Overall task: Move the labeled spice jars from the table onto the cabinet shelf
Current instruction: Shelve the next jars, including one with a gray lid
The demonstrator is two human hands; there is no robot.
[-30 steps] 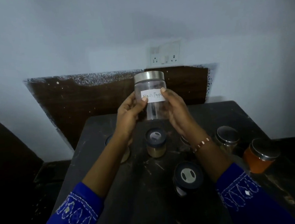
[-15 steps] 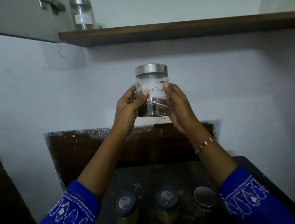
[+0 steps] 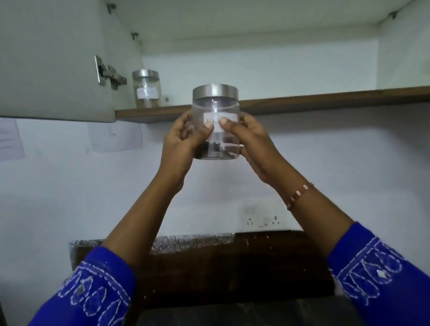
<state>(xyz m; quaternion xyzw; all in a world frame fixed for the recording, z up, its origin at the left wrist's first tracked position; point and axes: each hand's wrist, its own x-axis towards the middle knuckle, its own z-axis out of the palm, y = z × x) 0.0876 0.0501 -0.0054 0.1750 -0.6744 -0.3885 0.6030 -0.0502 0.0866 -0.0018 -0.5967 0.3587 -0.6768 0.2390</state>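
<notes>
Holding a labeled clear spice jar (image 3: 217,126) at frame centre, left hand (image 3: 181,150) and right hand (image 3: 252,140) wrapped around its sides, thumbs pressing the label, just before the cabinet shelf (image 3: 307,101), another labeled jar (image 3: 147,88) on the shelf's left end.

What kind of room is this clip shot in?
Most likely a home kitchen or pantry corner. An open wall cabinet holds a labelled steel-lidded jar on its wooden shelf, both hands raise a similar spice jar toward it, and a wall socket sits above a dark table.
</notes>
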